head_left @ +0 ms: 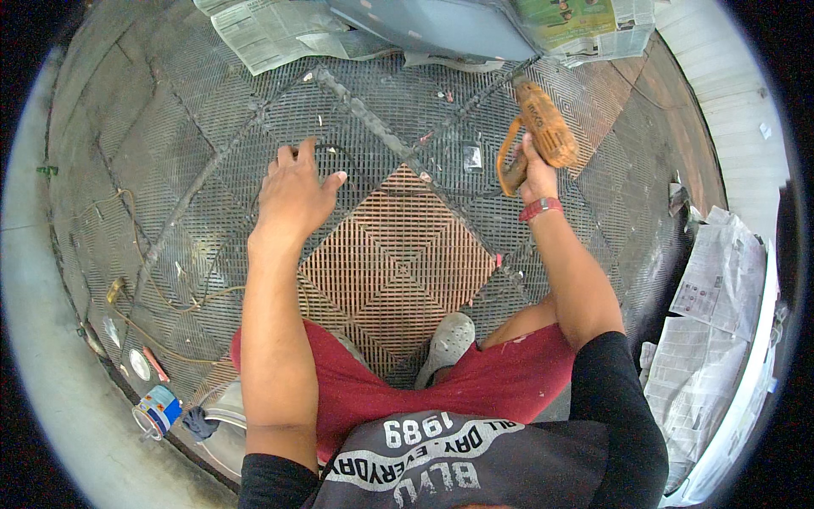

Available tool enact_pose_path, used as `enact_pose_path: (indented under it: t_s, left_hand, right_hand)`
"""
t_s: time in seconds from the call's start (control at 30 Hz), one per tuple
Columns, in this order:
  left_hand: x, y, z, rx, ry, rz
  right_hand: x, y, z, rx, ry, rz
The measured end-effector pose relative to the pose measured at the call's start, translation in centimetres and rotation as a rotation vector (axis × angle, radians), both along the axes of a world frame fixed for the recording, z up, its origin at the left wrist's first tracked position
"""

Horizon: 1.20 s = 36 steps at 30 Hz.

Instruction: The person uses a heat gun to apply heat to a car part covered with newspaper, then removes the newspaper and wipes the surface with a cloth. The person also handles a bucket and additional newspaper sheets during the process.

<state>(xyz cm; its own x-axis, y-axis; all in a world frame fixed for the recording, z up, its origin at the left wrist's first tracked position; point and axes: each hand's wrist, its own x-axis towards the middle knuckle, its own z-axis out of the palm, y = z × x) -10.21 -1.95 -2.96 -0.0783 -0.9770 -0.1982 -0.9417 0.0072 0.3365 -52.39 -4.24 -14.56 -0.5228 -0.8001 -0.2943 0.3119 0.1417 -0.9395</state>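
Nearest, my own red trousers (pixel 517 373), knees apart, with one pale clog (pixel 452 338) planted on the slatted floor tiles (pixel 404 268); a steady base, worth keeping. Tan cord (pixel 170 356), lying loose on the floor at left; best kept clear of my feet. Left grip (pixel 297 188): empty, fingers spread, out over the dark tiles; free to steady things, but never to stray before the nozzle. Right grip (pixel 538 176), red band (pixel 540 209) at the wrist: closed round the handle of what looks like an orange heat gun (pixel 549 127), out ahead of me on the right, nozzle pointing away. Whether it is running, I cannot tell; to be treated as hot. Farthest, one grey panel (pixel 441 25), newspaper (pixel 271 38) spread about it, the nozzle near its right-hand end. Handling notes: wrist firm, nozzle held off the surface, passes even rather than lingering, the paper edges avoided, since I judge they could scorch or lift in a hot draught.
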Motion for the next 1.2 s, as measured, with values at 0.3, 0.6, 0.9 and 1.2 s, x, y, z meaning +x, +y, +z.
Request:
enact_pose_path:
  t_s: [0.3, 0.6, 0.9, 1.2]
  left_hand:
    - [-0.7, -0.3, 0.3, 0.028, -0.001, 0.005]
    - [0.0, -0.1, 0.1, 0.025, 0.004, 0.013]
    - [-0.5, -0.2, 0.5, 0.008, 0.048, 0.005]
    - [-0.6, -0.1, 0.5, 0.023, 0.028, 0.008]
  right_hand:
    - [10.4, 2.4, 1.1, -0.014, 0.005, 0.182]
    - [9.3, 1.9, 2.4, -0.009, -0.024, 0.084]
    - [3.1, -0.1, 3.3, -0.084, -0.109, -0.298]
    - [11.9, 2.4, 6.9, -0.068, -0.031, -0.027]
